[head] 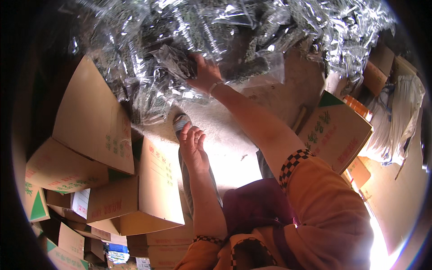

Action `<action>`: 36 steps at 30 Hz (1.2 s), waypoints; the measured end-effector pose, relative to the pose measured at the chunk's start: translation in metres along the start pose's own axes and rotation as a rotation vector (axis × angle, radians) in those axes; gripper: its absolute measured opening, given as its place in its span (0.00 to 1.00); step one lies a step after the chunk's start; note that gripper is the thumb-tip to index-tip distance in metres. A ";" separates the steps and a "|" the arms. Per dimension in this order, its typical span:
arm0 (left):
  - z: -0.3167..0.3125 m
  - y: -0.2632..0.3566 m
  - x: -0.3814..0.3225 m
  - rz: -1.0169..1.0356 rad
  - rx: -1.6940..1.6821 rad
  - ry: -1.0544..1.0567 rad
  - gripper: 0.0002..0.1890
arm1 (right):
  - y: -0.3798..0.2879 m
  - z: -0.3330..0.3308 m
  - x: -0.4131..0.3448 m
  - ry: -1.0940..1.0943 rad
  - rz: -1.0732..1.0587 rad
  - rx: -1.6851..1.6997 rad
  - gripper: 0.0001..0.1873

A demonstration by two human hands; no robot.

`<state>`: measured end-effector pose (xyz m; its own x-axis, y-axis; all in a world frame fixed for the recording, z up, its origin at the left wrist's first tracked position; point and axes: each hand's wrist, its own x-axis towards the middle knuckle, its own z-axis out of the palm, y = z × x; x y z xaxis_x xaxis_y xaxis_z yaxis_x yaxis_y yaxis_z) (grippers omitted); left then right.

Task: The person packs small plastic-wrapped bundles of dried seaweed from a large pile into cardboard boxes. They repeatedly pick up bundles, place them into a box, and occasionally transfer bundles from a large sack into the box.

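A large heap of clear plastic bags (189, 30) with dark green, dried-looking plant material inside fills the top of the view. My right hand (206, 75) reaches into the heap's near edge, palm down with the fingers spread, touching or just above a bag (173, 60); whether it grips the bag cannot be told. Another bag (253, 69) lies just right of that hand. My left hand (194, 148) hangs in front of my body, palm up, fingers loosely curled and apart, holding nothing. It is beside my shoe (181, 122) in the view.
Cardboard boxes (91, 118) with printed writing stand at the left, more (114, 195) below them. Another printed box (334, 131) is tilted at the right, near a whitish plastic sack (401, 114). Brightly lit floor (233, 152) shows between my arms.
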<state>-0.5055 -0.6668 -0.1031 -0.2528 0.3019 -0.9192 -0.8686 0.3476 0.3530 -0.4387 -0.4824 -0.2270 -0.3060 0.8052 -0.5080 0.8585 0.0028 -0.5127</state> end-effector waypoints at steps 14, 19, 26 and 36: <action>0.024 0.010 0.005 0.255 -0.030 -0.100 0.38 | -0.002 -0.060 0.020 -0.027 0.132 -0.215 0.60; 0.016 0.017 0.008 0.237 -0.067 -0.115 0.32 | 0.030 -0.036 0.101 0.251 0.323 -0.079 0.55; 0.008 0.034 0.008 0.115 -0.237 -0.112 0.26 | 0.065 -0.007 0.073 0.143 0.305 0.479 0.42; -0.010 0.031 0.018 0.034 -0.380 -0.166 0.22 | 0.005 -0.002 0.031 -0.038 0.307 1.706 0.20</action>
<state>-0.5414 -0.6592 -0.1105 -0.2388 0.4571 -0.8568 -0.9643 -0.0078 0.2646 -0.4429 -0.4567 -0.2438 -0.2587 0.6428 -0.7211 -0.4757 -0.7345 -0.4840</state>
